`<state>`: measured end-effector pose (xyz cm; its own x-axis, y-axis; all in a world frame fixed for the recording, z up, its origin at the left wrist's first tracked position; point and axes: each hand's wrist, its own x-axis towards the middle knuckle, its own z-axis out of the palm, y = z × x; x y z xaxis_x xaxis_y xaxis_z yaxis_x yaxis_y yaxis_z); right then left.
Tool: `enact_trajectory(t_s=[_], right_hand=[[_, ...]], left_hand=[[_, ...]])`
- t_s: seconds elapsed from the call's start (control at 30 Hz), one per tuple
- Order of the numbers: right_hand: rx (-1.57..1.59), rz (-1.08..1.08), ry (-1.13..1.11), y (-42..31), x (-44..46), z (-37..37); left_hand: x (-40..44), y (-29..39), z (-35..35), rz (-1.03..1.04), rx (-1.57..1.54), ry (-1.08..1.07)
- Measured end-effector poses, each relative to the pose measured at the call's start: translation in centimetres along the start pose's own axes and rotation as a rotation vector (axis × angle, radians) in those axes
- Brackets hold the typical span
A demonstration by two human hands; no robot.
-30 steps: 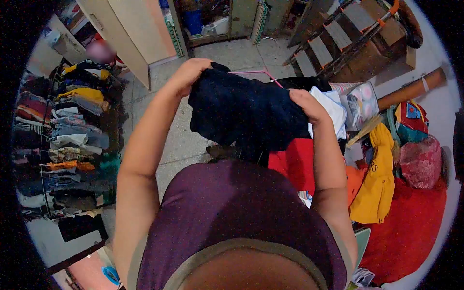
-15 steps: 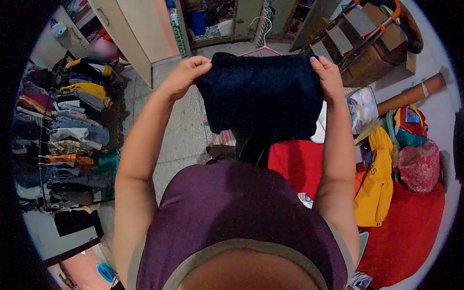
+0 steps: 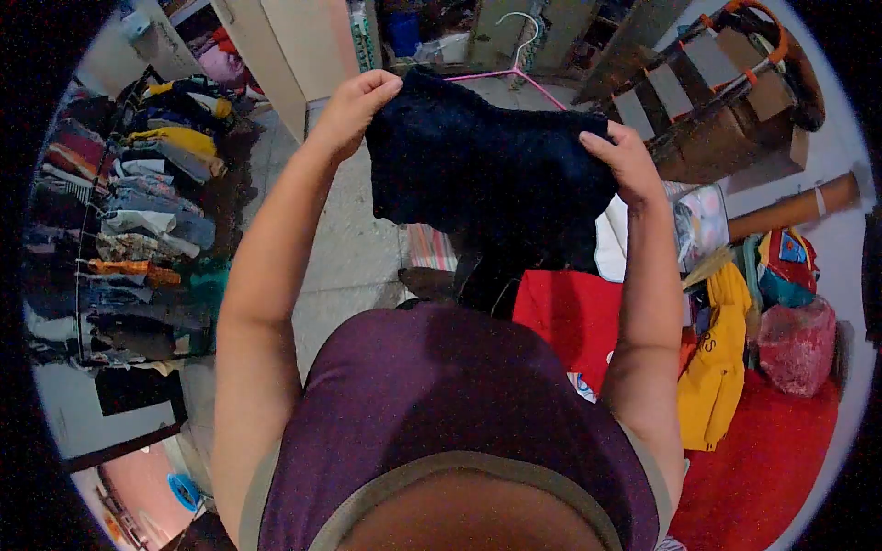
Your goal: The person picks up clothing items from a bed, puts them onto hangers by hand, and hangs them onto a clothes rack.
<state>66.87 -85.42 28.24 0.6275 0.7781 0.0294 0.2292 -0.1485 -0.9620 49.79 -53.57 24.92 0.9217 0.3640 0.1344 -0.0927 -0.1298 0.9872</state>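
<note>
A dark navy or black garment (image 3: 487,156) hangs stretched between my two hands, in front of my chest. My left hand (image 3: 356,106) pinches its upper left corner between thumb and fingers. At the upper right corner, my right hand (image 3: 627,158) grips the cloth with the thumb on the near side. Behind the garment's top edge shows a pink clothes hanger (image 3: 516,72) with a white hook; its lower part is hidden by the cloth. What kind of garment it is, I cannot tell.
Clothes hang densely on a rack (image 3: 83,275) at the left. A red cloth (image 3: 570,321), a yellow garment (image 3: 721,367) and a pinkish bundle (image 3: 797,344) lie at the right. A folding ladder (image 3: 671,87) leans near cardboard boxes at the back right. Cabinets (image 3: 496,37) stand behind.
The garment has tilted, its left corner rising and its right side dropping slightly. More of the pink hanger shows above the top edge. Both hands keep hold.
</note>
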Motion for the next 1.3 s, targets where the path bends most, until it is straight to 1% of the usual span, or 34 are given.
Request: enact_trajectory(t_s=[0.1, 0.2, 0.23, 0.3, 0.37, 0.4, 0.43, 0.5, 0.57, 0.6, 0.7, 0.8, 0.83, 0.9, 0.97, 1.03, 1.1, 1.13, 1.2, 1.23, 1.27, 1.3], right_hand=[[0.115, -0.038, 0.035, -2.2, -0.1, 1.1], [0.196, -0.078, 0.118, -4.1, 0.3, 1.1], [0.213, -0.095, 0.154, -4.8, 0.4, 1.1], [0.356, -0.141, 0.278, -7.2, 0.3, 1.7], [0.417, -0.13, 0.334, -9.1, 0.3, 1.9], [0.39, -0.126, 0.328, -9.3, 0.6, 1.5], [0.363, -0.119, 0.32, -9.1, 1.1, 0.8], [0.352, -0.099, 0.308, -8.7, 1.9, 1.2], [0.385, -0.072, 0.3, -8.1, 2.7, 2.8], [0.348, -0.051, 0.28, -7.9, 3.1, 3.0], [0.35, 0.011, 0.48, -9.6, 3.6, 7.6], [0.407, 0.028, 0.173, -10.3, 4.3, 10.3], [0.415, 0.016, 0.25, -10.2, 4.2, 11.1], [0.446, -0.015, 0.357, -11.1, 3.8, 16.2], [0.495, -0.025, -0.064, -13.6, 1.7, 20.8], [0.522, 0.002, -0.114, -14.3, 0.8, 25.8], [0.55, 0.028, -0.137, -15.8, -0.4, 30.9], [0.574, 0.037, -0.149, -16.6, -1.4, 33.5], [0.598, 0.033, -0.163, -17.6, -2.5, 37.2], [0.597, 0.003, -0.146, -18.4, -3.1, 38.7], [0.594, -0.027, -0.13, -19.6, -3.9, 40.1], [0.588, -0.063, -0.114, -20.8, -4.7, 41.7]], left_hand=[[-1.5, 1.1, 0.2, 0.05, -0.038, 0.094], [-3.4, -1.5, -0.9, 0.082, 0.064, 0.09], [-4.1, -2.5, -1.1, 0.04, 0.077, 0.031], [-5.1, -4.5, -1.7, -0.03, 0.1, -0.09], [-5.9, -6.2, -3.7, -0.188, 0.015, -0.001], [-6.3, -6.8, -4.8, -0.27, -0.03, 0.042], [-6.6, -7.2, -5.7, -0.136, -0.223, 0.186], [-8.0, -5.5, -9.0, -0.218, -0.375, 0.249], [-10.0, -2.9, -11.1, -0.214, -0.327, 0.244], [-10.9, -2.4, -11.7, -0.215, -0.301, 0.242], [-13.1, -3.6, -15.1, -0.213, -0.324, 0.253], [-16.5, -3.8, -17.9, -0.309, -0.249, 0.36], [-17.2, -3.9, -18.0, -0.305, -0.226, 0.382], [-20.3, -4.3, -21.1, -0.291, -0.168, 0.472], [-22.2, -4.7, -24.0, -0.107, 0.265, 0.584], [-24.1, -1.6, -25.7, 0.122, 0.538, 0.873], [-27.2, 7.6, -23.7, 0.512, 0.661, 1.162], [-29.0, 10.4, -23.0, 0.717, 0.724, 1.251], [-32.7, 10.7, -21.6, 1.026, 0.829, 1.321], [-33.7, 9.1, -21.5, 1.072, 0.864, 1.302], [-34.1, 6.6, -21.7, 1.052, 0.889, 1.256], [-33.9, 2.9, -22.5, 0.929, 0.909, 1.177]])
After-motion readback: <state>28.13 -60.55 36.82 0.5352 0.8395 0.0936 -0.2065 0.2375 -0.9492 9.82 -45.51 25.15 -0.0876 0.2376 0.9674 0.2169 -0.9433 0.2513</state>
